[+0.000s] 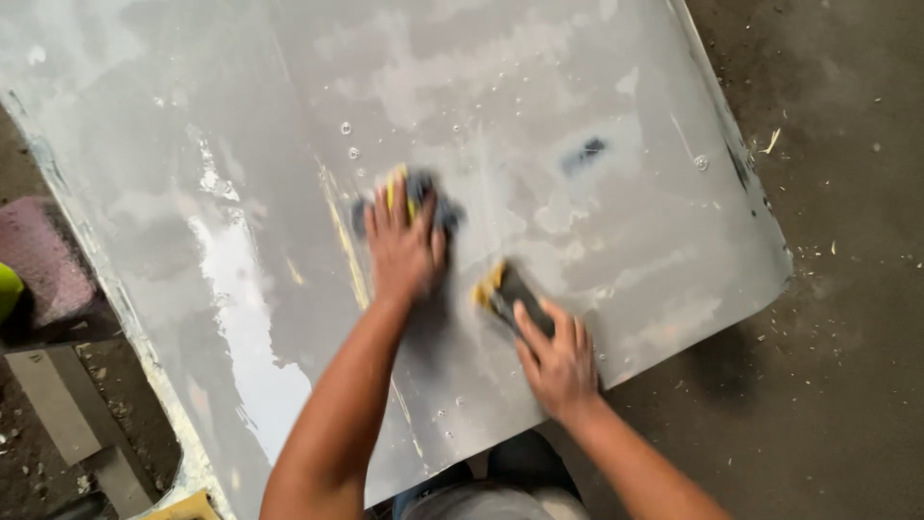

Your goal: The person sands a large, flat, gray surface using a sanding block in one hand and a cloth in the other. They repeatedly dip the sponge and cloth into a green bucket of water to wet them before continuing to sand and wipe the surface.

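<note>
A large grey metal panel [539,106] lies flat below me, wet and patchy with lighter filler spots. My left hand [404,250] presses flat on a dark sanding pad with a yellow edge [416,193] near the panel's middle. My right hand [558,361] grips a second dark block with a yellow tip [502,287], held against the panel just right of the left hand. Both forearms reach in from the bottom of the view.
Dusty concrete floor [847,289] with small chips lies right of the panel. A dark smudge [584,152] marks the panel's upper right. On the left are a pink textured pad [38,255], a grey strip [53,404] and a yellow-green object [8,289].
</note>
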